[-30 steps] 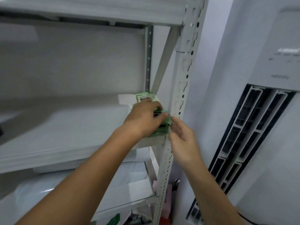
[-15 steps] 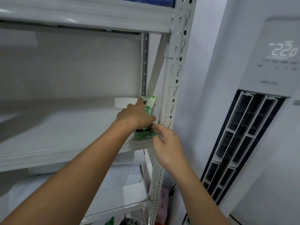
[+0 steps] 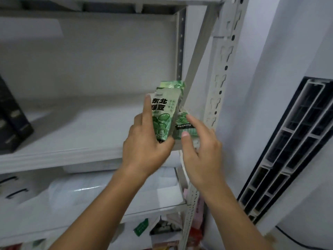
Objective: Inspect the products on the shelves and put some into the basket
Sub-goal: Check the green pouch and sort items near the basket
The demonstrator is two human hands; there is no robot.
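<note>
**Holding green packets at the shelf's right end**

Standing at the far left of the shelf [image 3: 59, 141] are dark boxes [image 3: 12, 121]. Toward the right end, the left hand [image 3: 146, 141] grips an upright green snack packet [image 3: 162, 116], forefinger straight along its left edge, thumb curled under its base. Touching it on the right, a second green packet [image 3: 183, 123] meets the right hand [image 3: 200, 148], whose fingers are spread and relaxed against it. Further right stand the slotted upright [image 3: 219, 83] and an air conditioner [image 3: 295, 141].
</note>
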